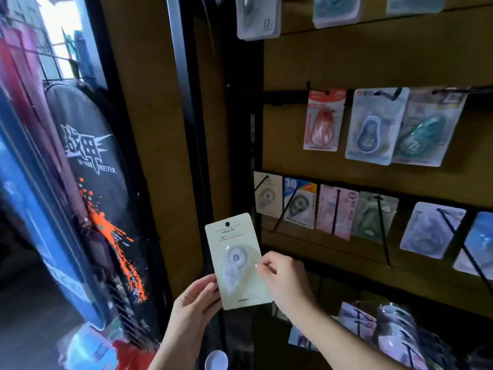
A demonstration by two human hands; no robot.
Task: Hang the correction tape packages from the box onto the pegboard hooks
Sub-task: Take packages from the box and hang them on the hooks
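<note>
A pale cream correction tape package [234,260] with a round hang hole at its top is held upright in front of the display's black frame. My left hand [196,303] grips its lower left corner. My right hand [284,279] pinches its right edge beside the clear blister. The brown pegboard [373,62] fills the right half of the view. A black hook [260,182] with a similar cream package on it sticks out at the left end of the middle row, above and right of the held package. No box is in view.
Several other tape packages hang on long black hooks [384,231] that jut toward me in the middle and upper rows. More packages are stacked on pegs at the bottom right [394,332]. A black racket bag [90,166] hangs at the left.
</note>
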